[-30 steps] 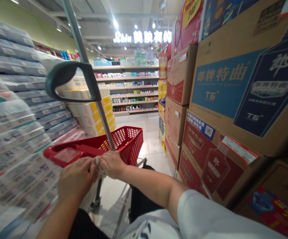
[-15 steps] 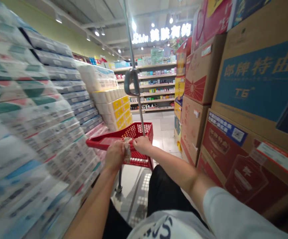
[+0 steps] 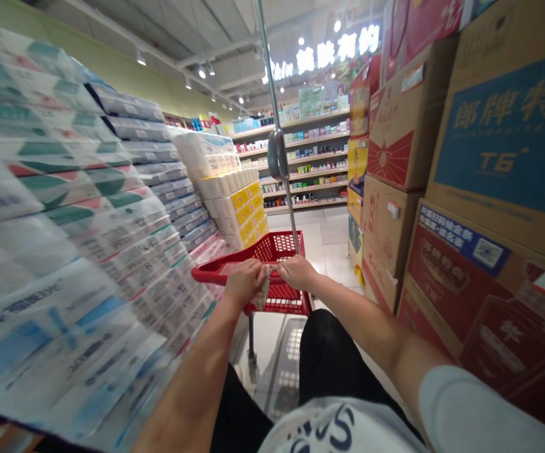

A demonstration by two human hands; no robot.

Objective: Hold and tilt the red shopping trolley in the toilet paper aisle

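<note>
A red shopping cart [image 3: 279, 245] with a perforated basket stands in front of me. My left hand [image 3: 244, 280] is closed around its red handle, and a crumpled pale cloth [image 3: 263, 288] hangs beside the fingers. Closed at the right part of the handle is my right hand [image 3: 298, 273], near the foot of a metal pole [image 3: 291, 214] that rises from the cart. A grey oval piece [image 3: 278, 155] sits on the pole.
Stacked tissue packs [image 3: 112, 233] line the left side, with yellow-labelled packs [image 3: 248, 211] farther on. Large cardboard boxes [image 3: 503, 157] are piled along the right. Shelves of small goods [image 3: 317, 151] cross the back, beyond a tiled floor [image 3: 331, 233].
The cart, both hands and the surroundings have shifted rightward in view. The boxes at right look nearer. Both hands keep their hold on the handle.
</note>
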